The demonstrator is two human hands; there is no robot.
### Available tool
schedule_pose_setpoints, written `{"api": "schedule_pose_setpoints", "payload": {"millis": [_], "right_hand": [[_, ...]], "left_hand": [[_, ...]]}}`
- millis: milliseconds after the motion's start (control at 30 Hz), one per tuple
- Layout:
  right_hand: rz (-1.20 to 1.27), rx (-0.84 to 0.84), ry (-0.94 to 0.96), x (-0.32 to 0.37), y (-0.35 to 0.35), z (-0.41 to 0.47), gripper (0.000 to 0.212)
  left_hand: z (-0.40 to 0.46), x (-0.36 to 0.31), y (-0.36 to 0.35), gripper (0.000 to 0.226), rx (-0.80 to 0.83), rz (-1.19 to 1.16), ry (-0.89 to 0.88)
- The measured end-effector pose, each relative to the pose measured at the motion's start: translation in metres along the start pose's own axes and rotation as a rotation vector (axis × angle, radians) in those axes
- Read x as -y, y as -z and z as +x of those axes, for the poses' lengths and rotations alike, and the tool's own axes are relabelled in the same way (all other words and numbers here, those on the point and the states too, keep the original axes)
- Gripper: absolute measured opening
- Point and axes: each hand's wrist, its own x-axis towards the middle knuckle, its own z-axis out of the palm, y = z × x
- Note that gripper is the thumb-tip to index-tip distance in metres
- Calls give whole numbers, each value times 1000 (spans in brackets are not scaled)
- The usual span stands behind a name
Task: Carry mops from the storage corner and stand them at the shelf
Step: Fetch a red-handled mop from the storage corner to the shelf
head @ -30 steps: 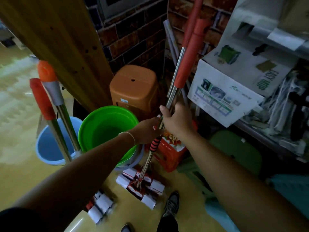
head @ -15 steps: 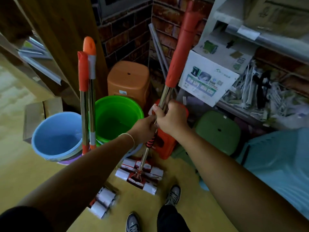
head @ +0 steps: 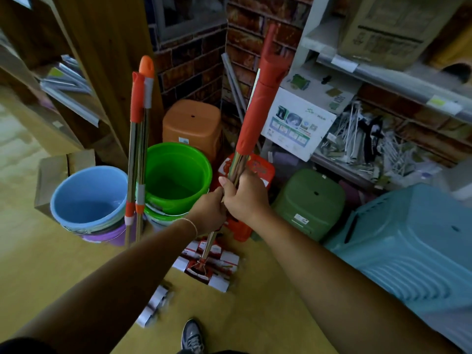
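Wooden shelf unit [head: 84,80], far left, with flat packaged goods on its slanted boards. Blue bucket [head: 89,198], on the floor at left, nested in a stack whose lowest visible member is purple. Two standing mops [head: 139,139], metal shafts with orange-red grips, upright between the blue bucket and the green bucket [head: 178,175], just before the wooden upright; heads low on the yellow floor, one wrapped head [head: 155,305] blurred near the bottom edge. Orange stool [head: 191,126], behind the green bucket, against the brick wall. Left hand [head: 209,213], fingers curled around the shaft of the held mop [head: 255,118], thin bracelet at the wrist. Right hand [head: 245,198], touching the left and just above it on the same shaft, fingers wrapped round, thumb up along the metal. Held mop leans up to the right, long red grip above both hands, labelled head [head: 207,267] low near the floor by a grey shoe [head: 191,338]; whether it touches cannot be told. Green stool [head: 311,203], right of the hands. White printed carton [head: 298,123] on the metal rack [head: 383,72] at right. Pale blue plastic stool [head: 413,241], far right.
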Motion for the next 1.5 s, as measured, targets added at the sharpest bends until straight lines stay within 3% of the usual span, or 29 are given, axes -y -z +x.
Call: {"api": "schedule_pose_setpoints", "payload": {"millis": [200, 533, 733, 900, 1033, 1267, 1500], "right_hand": [[47, 2, 88, -3, 32, -57, 33], [89, 76, 360, 50, 85, -118, 24], [71, 106, 404, 89, 93, -147, 19], [34, 101, 459, 118, 91, -179, 18], [28, 117, 480, 150, 83, -212, 16], [201, 158, 511, 228, 55, -284, 26], [252, 215, 601, 301, 13, -342, 23]], "left_hand": [[-46, -25, -8, 21, 17, 13, 26], [-146, -88, 25, 15, -122, 4, -22], [-195, -101, 42, 20, -191, -43, -17], [-232, -92, 57, 23, -141, -78, 35], [-274, -72, 74, 25, -149, -238, 39], [-367, -33, 113, 77, -163, -532, -20], [-452, 4, 160, 50, -281, -531, 23]]}}
